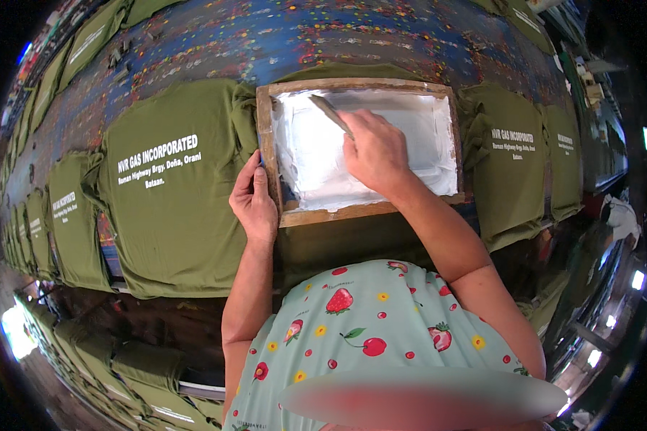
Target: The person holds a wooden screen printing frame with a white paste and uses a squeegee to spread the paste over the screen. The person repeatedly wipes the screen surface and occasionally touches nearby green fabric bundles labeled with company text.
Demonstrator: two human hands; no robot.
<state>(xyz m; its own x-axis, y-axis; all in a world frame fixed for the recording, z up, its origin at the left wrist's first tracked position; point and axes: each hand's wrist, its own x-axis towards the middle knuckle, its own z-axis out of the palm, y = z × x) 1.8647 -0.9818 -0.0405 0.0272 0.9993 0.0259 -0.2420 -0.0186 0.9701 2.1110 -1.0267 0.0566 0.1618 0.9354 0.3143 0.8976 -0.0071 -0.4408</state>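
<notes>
A wooden screen printing frame (pixel 359 87) lies over an olive green shirt (pixel 323 244) in front of me, its mesh coated with thick white ink (pixel 424 122). My right hand (pixel 378 149) is closed round a narrow squeegee (pixel 329 113), which slants across the inked mesh toward the upper left. The squeegee's lower part is hidden under the fingers. Against the outer left side of the frame, my left hand (pixel 255 201) grips the wood, thumb and fingers close together. Most of the shirt below is covered by the frame.
Olive shirts with white print, such as a left one (pixel 165 208) and a right one (pixel 507 165), lie in a row on both sides. The long blue table (pixel 266 50) is speckled with coloured ink. More shirts (pixel 144 366) lie on another table behind me.
</notes>
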